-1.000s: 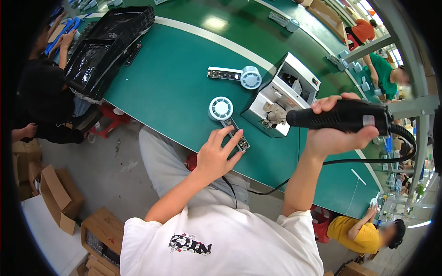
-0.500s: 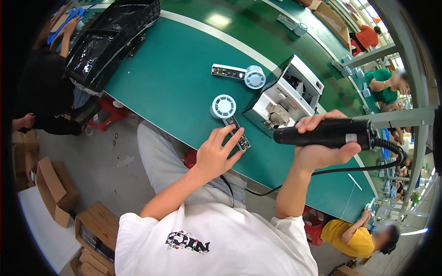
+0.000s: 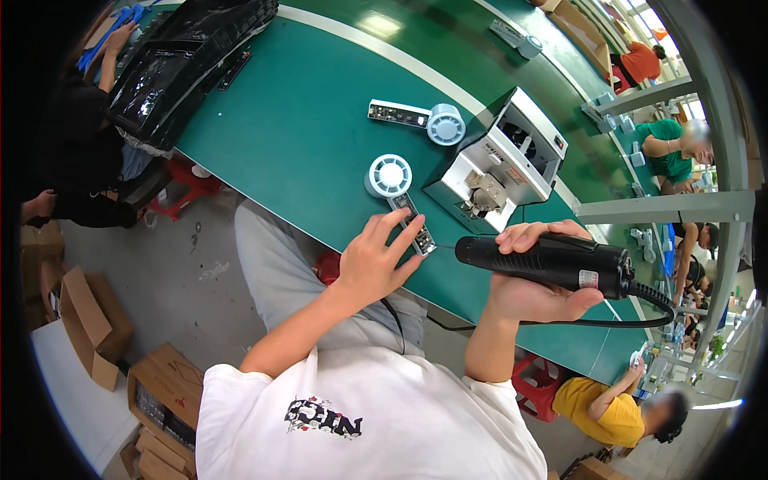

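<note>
My left hand (image 3: 370, 260) steadies a handheld fan (image 3: 390, 175) on the green table, its fingers pressed across the handle. The fan has a round light-blue head, and its open handle shows a circuit board. My right hand (image 3: 524, 296) is wrapped round a black corded electric screwdriver (image 3: 552, 264), held nearly level. Its thin bit points left at the handle's near end; whether it touches is too small to tell. Farther back lies a second handheld fan (image 3: 445, 125), also with its handle open. Beside it stands a silver-and-black screw feeder (image 3: 492, 164).
A black plastic-wrapped tray (image 3: 172, 72) sits on the table's far left. Cardboard boxes (image 3: 96, 328) stand on the floor at left. The screwdriver's cable (image 3: 652, 298) loops at right. Co-workers sit around, one in a yellow shirt (image 3: 604, 412). More fans (image 3: 528, 46) lie across the green belt.
My right hand has brought the screwdriver left and slightly down, its tip now close to the fan handle's end. My left hand stays on the fan.
</note>
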`<state>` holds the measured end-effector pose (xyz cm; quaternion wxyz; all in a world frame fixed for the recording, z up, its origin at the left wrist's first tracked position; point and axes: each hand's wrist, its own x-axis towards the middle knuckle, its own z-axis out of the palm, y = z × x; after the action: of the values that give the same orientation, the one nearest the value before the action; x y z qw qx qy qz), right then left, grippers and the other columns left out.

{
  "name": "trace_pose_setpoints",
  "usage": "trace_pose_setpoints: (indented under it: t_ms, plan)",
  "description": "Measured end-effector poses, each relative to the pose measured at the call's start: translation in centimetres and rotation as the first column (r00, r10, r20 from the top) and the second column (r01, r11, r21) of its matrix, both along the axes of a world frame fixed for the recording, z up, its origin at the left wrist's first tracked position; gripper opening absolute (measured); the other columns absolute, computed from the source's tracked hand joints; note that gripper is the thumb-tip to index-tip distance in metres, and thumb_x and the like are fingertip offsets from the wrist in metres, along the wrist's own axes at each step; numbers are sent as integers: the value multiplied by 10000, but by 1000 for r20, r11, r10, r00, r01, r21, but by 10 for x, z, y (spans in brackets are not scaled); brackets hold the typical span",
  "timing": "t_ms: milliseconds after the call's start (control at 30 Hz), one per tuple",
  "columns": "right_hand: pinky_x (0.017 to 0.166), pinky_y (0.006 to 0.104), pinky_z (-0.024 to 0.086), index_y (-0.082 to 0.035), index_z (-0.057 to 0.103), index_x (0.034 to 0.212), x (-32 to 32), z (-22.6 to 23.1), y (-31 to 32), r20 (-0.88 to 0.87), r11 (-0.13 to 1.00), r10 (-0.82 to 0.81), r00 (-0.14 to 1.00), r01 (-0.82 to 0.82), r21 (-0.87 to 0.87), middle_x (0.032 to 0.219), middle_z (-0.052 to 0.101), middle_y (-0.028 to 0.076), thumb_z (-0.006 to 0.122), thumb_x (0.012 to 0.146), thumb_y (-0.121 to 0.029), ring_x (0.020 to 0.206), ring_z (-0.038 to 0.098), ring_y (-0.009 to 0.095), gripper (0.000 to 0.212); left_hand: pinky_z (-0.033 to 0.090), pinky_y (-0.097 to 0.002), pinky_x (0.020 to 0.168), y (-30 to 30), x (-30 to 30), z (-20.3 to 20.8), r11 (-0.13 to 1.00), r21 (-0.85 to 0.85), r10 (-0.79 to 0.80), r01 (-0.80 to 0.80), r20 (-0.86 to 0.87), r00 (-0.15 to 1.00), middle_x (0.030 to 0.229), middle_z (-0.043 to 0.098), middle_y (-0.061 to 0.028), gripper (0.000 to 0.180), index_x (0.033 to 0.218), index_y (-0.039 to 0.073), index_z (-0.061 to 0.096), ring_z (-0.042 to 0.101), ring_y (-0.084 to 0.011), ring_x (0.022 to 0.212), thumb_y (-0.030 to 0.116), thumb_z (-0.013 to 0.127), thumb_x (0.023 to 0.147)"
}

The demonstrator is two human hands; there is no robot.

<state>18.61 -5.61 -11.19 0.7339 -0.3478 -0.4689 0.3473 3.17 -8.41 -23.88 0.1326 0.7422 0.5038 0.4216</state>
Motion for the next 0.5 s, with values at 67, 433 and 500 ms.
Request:
trace_pose_setpoints:
  t_ms: [67,433,500]
  plan:
    - [550,375,495,13,498,1041,-2,-1,0,2,999,-6,1000,6,-32,663,545,145,401,833,-831,542,550,249,875,559,-336,688,0,0,0,1000,1,0,0,0,1000,1236,548,-88,599,1291,117,602,605,-266,974,196,788,727]
    - [507,339,495,-23,472,994,-2,-10,5,40,996,-42,998,45,-76,645,537,112,435,753,-904,498,536,219,915,552,-332,666,1,0,0,1000,-24,0,0,7,1000,1224,556,-88,583,1266,108,611,623,-252,908,179,788,715]
    - [527,347,509,-20,452,1012,0,-11,6,53,994,-27,998,32,-107,657,543,113,431,728,-926,508,540,217,949,551,-333,666,1,1,0,1000,-27,0,0,10,1000,1223,556,-89,583,1265,106,612,623,-252,899,178,788,715]
